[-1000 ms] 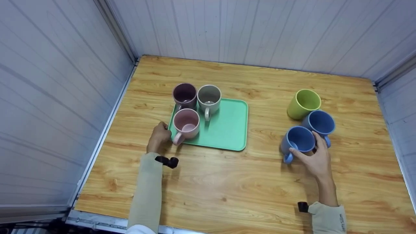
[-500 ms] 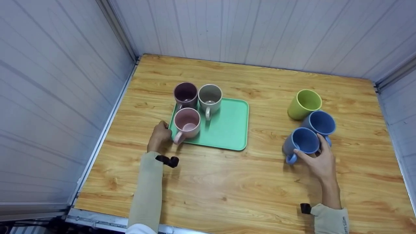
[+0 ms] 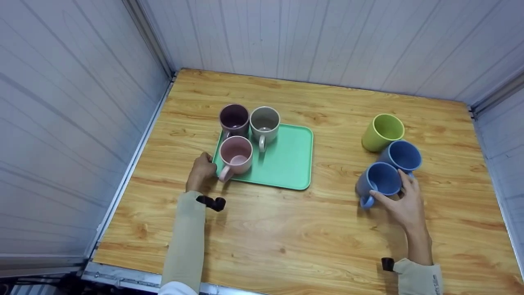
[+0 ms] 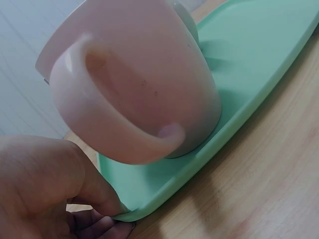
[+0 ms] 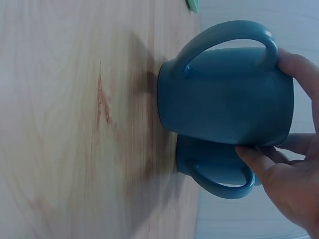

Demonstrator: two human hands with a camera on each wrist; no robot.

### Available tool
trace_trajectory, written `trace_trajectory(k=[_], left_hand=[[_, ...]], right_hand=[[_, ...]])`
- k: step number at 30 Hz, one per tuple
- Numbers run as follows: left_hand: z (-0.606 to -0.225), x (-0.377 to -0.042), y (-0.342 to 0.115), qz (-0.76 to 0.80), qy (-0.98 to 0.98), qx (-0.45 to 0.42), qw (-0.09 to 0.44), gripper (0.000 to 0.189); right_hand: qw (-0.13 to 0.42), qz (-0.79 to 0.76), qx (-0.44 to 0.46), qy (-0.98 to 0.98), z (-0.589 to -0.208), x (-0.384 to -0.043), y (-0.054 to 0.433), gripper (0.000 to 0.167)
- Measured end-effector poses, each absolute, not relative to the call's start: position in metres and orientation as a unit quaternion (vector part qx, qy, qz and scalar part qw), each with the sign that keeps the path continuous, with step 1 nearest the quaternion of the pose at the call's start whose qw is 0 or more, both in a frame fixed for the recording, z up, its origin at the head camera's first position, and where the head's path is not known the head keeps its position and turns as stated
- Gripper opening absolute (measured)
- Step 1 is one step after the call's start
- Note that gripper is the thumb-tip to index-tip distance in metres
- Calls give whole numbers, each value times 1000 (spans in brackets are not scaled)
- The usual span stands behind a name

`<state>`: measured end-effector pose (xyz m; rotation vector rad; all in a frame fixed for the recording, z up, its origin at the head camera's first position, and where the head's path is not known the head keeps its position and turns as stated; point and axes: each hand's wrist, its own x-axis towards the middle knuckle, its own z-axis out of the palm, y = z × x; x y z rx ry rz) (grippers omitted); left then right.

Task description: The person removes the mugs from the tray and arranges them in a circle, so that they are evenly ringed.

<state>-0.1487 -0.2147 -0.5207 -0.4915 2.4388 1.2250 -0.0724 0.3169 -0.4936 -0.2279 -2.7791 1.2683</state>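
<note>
My left hand (image 3: pixel 203 167) pinches the front left corner of a green tray (image 3: pixel 286 164), the thumb over its rim and fingers below in the left wrist view. A pink mug (image 4: pixel 149 64) stands on the tray right beside that hand, its handle toward me. Behind it are a dark purple mug (image 3: pixel 234 119) and a grey mug (image 3: pixel 265 123). Over on the right, my right hand (image 3: pixel 405 205) grips a blue mug (image 5: pixel 224 94) near its rim, thumb close to the handle. A second blue mug (image 3: pixel 404 155) stands directly behind, overlapped by the held one.
A yellow-green mug (image 3: pixel 382 133) stands behind the blue mugs. White panels (image 3: pixel 286 37) wall in the wooden table (image 3: pixel 278 229) at the back and both sides. A metal edge (image 3: pixel 123 278) runs along the front left.
My right hand has shifted the front blue mug slightly right and toward me, with hardly any movement in the last half second. The left hand keeps its hold on the tray corner.
</note>
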Motion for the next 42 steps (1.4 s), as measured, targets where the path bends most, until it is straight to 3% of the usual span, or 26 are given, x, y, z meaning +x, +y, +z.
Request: trace_trajectory(k=[21, 42], left_hand=[[-520, -150, -215, 440, 859, -176, 191, 32], [-517, -148, -215, 464, 840, -195, 201, 33]], right_hand=[[88, 429, -113, -892, -491, -69, 313, 90], [52, 445, -99, -888, -489, -69, 317, 94]])
